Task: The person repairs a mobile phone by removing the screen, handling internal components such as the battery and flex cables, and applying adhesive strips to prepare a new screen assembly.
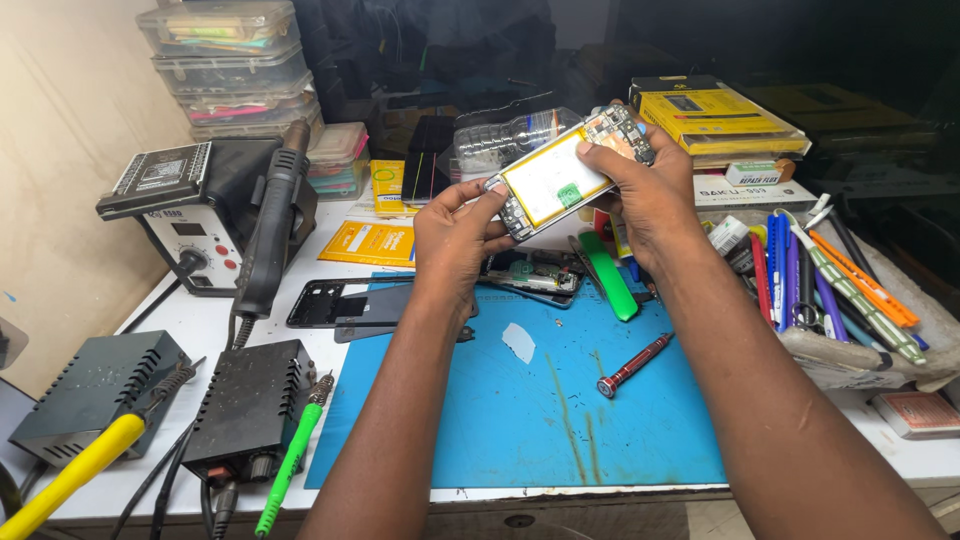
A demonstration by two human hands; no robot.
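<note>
Holding an opened phone (565, 172) between both hands above the worktop (200, 325).
Its long axis slants near-left to far-right; left hand (455, 235) pinches the near end, right hand (650, 190) clasps the far.

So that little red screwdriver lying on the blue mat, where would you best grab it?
Probably from above, pinching across the red handle of the screwdriver near its middle. It lies flat and slantwise on the blue mat with open mat on both sides, away from both hands.
</note>
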